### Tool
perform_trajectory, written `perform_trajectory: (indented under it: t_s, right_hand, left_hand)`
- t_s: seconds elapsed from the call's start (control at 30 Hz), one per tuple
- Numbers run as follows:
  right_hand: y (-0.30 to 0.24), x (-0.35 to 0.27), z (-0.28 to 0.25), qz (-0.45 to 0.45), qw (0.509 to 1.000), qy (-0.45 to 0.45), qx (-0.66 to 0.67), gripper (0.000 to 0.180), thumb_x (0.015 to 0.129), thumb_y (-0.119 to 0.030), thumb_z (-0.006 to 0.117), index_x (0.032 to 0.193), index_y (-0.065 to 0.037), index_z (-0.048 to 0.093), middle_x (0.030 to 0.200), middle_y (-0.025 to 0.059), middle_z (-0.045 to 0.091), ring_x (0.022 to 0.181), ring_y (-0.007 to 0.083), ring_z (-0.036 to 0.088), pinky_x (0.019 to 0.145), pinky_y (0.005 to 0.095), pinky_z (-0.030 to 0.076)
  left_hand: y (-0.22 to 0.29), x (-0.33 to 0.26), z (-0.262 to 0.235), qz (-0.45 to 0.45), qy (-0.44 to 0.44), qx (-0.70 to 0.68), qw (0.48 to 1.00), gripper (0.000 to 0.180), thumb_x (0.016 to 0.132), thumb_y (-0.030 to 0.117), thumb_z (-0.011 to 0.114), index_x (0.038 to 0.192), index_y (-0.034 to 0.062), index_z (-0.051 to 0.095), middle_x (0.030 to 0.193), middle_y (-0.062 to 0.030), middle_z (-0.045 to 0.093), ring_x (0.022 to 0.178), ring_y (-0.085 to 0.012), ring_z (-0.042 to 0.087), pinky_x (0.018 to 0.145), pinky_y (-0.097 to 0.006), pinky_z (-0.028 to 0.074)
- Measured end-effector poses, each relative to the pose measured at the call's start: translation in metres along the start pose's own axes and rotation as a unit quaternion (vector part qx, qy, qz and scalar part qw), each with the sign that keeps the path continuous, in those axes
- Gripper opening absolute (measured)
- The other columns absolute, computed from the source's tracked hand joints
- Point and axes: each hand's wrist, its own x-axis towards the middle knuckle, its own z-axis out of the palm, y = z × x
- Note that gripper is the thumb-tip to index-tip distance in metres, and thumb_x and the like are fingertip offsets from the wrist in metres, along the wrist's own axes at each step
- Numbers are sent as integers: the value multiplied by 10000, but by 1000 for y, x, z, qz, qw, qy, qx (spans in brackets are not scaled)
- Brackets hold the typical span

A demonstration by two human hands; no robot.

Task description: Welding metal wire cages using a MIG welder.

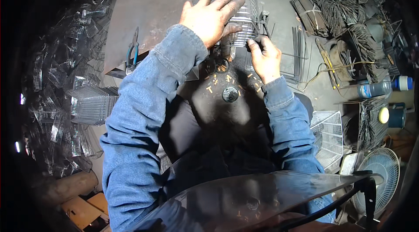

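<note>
A wire basket of shiny parallel wires stands at the top middle, on a metal work surface. My left hand lies across its near part with fingers spread and stretched over the wires. By the basket's near right corner, my right hand is closed, thumb and forefinger drawn together. Whatever is between those fingertips is too small or hidden to make out. Just beyond the right hand stands a small metal clamp-like fitting.
Blue-handled pliers lie on the metal sheet at left. Finished-looking wire baskets pile up on the left. Bent wire pieces, wire bundles, a plastic bottle and a fan are on the right.
</note>
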Motion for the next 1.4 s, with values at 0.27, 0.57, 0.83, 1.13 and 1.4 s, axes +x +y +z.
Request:
perform_trajectory:
  t_s: [0.27,0.57,0.83,1.13,1.4]
  right_hand:
    - [-9,1,-5,11,1000,-18,-8,167,810,-154,674,877,-8,626,712,84,652,676,140,630,630,275,494]
    - [31,-86,30,106,903,-370,-191,438,793,-422,588,935,-8,598,891,222,635,840,372,620,768,428,508]
    - [107,-241,64,190,770,-589,-154,376,723,-335,588,864,4,667,901,241,644,858,362,626,752,439,502]
    - [-88,-129,-182,379,859,-221,265,652,729,7,586,1330,-4,333,835,107,554,536,133,545,470,248,451]
    - [-83,-52,-169,328,885,-170,282,347,748,-104,579,1047,40,477,887,133,595,429,80,457,356,199,397]
  left_hand:
    - [-6,-4,5,20,11,14,1000,674,790,543,563,1383,305,347,1419,34,386,1310,-267,354,883,-549,423]
    - [-15,-10,-1,9,-13,10,1000,691,788,505,595,1390,291,331,1434,42,363,1324,-249,329,897,-540,414]
    - [-8,1,3,16,-26,-9,1000,677,802,465,601,1394,296,319,1448,48,336,1333,-250,308,919,-578,393]
    - [-24,-8,2,15,-27,-23,999,662,812,466,592,1391,294,319,1446,53,330,1345,-244,280,940,-645,353]
    - [-27,-7,7,24,-26,-40,999,676,788,415,639,1380,298,335,1437,48,346,1339,-246,294,934,-632,370]
